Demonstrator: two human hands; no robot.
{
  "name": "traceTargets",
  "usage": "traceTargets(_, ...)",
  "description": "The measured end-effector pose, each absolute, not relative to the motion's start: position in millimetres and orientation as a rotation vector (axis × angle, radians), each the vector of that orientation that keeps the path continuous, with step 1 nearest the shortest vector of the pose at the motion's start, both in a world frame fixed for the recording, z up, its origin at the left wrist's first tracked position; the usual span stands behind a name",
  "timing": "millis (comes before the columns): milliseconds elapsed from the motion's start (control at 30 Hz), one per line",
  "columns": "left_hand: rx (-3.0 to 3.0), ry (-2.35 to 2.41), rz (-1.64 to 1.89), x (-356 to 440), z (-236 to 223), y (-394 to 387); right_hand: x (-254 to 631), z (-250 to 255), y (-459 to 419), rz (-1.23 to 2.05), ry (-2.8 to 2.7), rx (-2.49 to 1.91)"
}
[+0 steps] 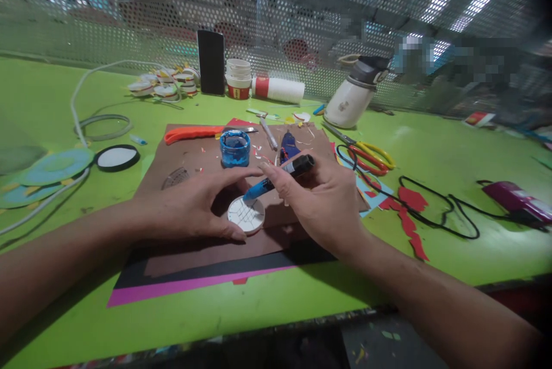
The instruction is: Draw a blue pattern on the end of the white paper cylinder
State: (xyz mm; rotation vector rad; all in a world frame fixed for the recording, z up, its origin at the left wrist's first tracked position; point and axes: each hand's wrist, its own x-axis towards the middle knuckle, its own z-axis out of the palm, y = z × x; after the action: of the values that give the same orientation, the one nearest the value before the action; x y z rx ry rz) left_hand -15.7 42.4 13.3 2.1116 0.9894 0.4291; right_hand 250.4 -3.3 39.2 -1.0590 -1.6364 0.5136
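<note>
A round white disc (245,218) with a grid of dark lines on its top lies over the brown sheet. My left hand (194,199) curves around its left side, thumb at the near edge and fingers behind it; some fingertips are hidden. In my right hand (321,199) a marker (264,185) with a blue front part and a black end is gripped between thumb and fingers. Its tip meets the far part of the disc. Just beyond stands a small blue jar (235,149), smeared with blue inside and out.
Brown sheets (194,254) rest on the green table (172,323). An orange cutter (194,133), scissors (371,153), a black cord (457,219) and red scraps (411,199) lie around. Further back stand a phone (211,63), paper cups (238,79) and a white bottle (351,99).
</note>
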Motion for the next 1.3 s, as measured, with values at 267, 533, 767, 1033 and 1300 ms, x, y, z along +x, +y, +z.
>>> traceTargets(267, 2.168, 0.980, 0.492, -25.3, -11.3, 49.8, 258.8, 48.5, 3.1, 0.332, -1.506, -0.982)
traceTargets(533, 2.106, 1.022, 0.420, -16.2, 6.2, 44.0, 257.0, 48.0, 4.3, 0.464, -1.545, -0.902)
traceTargets(767, 2.162, 1.010, 0.429, -17.0, 7.9, 37.9, 262.6, 42.1, 9.4, 0.501, -1.520, -0.850)
traceTargets(1033, 2.221, 0.885, 0.480, -12.9, 0.8, 41.3, 269.1, 22.9, 27.4, 0.422, -1.499, -0.885)
traceTargets(1300, 2.199, 0.848, 0.485, -10.3, -9.7, 49.3, 253.6, 61.0, 41.2, 0.702, -1.633, -0.934)
